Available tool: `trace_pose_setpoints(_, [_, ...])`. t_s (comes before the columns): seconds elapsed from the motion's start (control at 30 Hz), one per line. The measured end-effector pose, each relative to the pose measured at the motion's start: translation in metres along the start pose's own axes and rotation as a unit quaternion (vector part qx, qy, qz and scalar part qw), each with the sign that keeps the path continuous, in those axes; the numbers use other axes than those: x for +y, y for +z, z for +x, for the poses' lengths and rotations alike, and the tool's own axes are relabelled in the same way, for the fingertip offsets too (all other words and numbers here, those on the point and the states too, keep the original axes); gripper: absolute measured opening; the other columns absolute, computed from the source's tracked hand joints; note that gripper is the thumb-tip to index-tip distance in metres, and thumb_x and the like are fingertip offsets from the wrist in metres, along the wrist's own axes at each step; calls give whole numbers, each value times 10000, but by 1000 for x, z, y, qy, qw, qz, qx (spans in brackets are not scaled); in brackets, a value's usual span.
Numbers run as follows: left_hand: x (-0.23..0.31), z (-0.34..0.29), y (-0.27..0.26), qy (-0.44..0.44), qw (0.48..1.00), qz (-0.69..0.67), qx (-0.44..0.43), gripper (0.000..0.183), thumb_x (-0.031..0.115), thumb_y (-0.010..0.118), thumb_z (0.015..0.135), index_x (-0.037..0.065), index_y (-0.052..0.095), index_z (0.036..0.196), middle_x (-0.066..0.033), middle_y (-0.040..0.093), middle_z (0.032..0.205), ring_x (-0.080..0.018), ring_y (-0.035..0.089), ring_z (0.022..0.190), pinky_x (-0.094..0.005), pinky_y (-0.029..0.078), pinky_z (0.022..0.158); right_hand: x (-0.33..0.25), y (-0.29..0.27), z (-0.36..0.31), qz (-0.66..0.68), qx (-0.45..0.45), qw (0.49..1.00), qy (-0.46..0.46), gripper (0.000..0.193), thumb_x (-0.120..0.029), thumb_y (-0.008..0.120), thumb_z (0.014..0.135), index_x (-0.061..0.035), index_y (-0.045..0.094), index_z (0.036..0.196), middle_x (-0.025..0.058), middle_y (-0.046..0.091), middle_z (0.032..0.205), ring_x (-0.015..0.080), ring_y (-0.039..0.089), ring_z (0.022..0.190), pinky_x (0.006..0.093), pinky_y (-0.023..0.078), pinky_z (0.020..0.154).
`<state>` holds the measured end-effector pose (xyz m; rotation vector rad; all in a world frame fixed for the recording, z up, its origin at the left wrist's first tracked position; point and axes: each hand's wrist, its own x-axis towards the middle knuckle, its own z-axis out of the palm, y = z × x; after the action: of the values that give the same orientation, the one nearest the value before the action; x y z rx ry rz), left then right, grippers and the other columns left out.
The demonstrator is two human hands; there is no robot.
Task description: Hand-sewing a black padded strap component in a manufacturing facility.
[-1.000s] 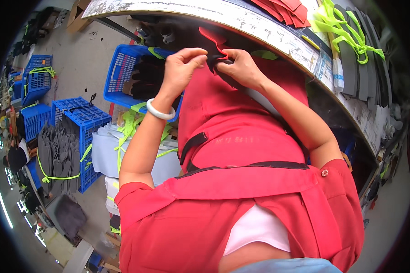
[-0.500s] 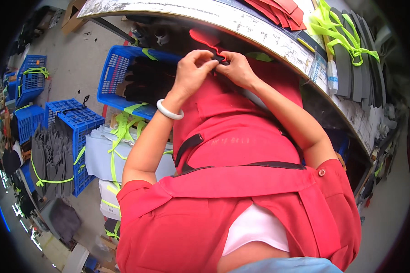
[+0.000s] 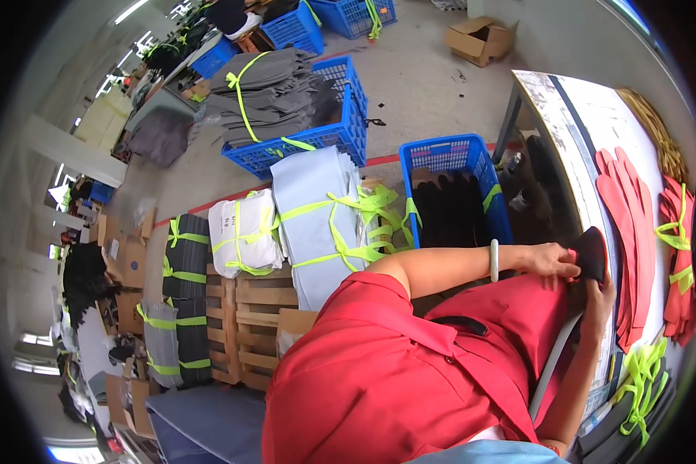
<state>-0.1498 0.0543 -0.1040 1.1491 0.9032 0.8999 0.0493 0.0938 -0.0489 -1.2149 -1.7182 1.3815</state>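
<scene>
A small black fabric piece (image 3: 591,254) with a thin red edge is between my two hands, close to the table's edge. My left hand (image 3: 551,261), with a white bangle on its wrist, has fingers and thumb pinched at the piece's left side. From below, my right hand (image 3: 598,300) grips the lower end between thumb and fingers. Folds and fingers hide part of the piece, so its full shape cannot be made out. Dark gloves (image 3: 452,209) lie in the blue crate (image 3: 441,143) beyond my left forearm.
The white worktable (image 3: 568,116) carries loose red hand-shaped pieces (image 3: 630,232) and a tied red bundle (image 3: 677,232). Tied light-grey sheets (image 3: 313,178) and a white package (image 3: 243,232) lie near a wooden pallet (image 3: 259,317). Another blue crate (image 3: 352,116) holds grey bundles. A cardboard box (image 3: 481,39) stands farther off.
My view has swung left, so the worktable and both hands now appear farther right. The held piece shows its black face, where earlier a red strip stuck out above my fingers.
</scene>
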Motion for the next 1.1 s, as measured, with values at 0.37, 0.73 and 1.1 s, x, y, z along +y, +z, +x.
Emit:
trace_pose_setpoints(0.37, [9, 53, 66, 141, 823, -549, 36, 252, 264, 601, 953, 57, 636, 1092, -32, 656, 1024, -136, 608, 957, -314, 487, 905, -3, 25, 2, -186, 208, 923, -264, 580, 17, 666, 747, -56, 515, 1302, 136, 509, 1296, 292, 434, 1246, 391, 314, 1065])
trace_pose_setpoints(0.73, [-86, 71, 78, -73, 814, -572, 70, 539, 475, 541, 952, 12, 519, 1227, -96, 574, 1211, -211, 538, 1141, -353, 428, 1017, 98, 38, 26, -348, 277, 889, -110, 789, 31, 629, 634, -190, 477, 1376, 128, 457, 1356, 351, 449, 1214, 444, 334, 1028])
trace_pose_setpoints(1.1, [-105, 90, 55, -89, 786, -605, 94, 258, 239, 594, 939, 25, 564, 1080, -122, 629, 962, -285, 620, 938, -435, 502, 926, 84, 29, -52, -472, -9, 880, -42, 754, -128, 667, 740, -191, 394, 1440, 50, 340, 1509, 321, 409, 1273, 474, 424, 989])
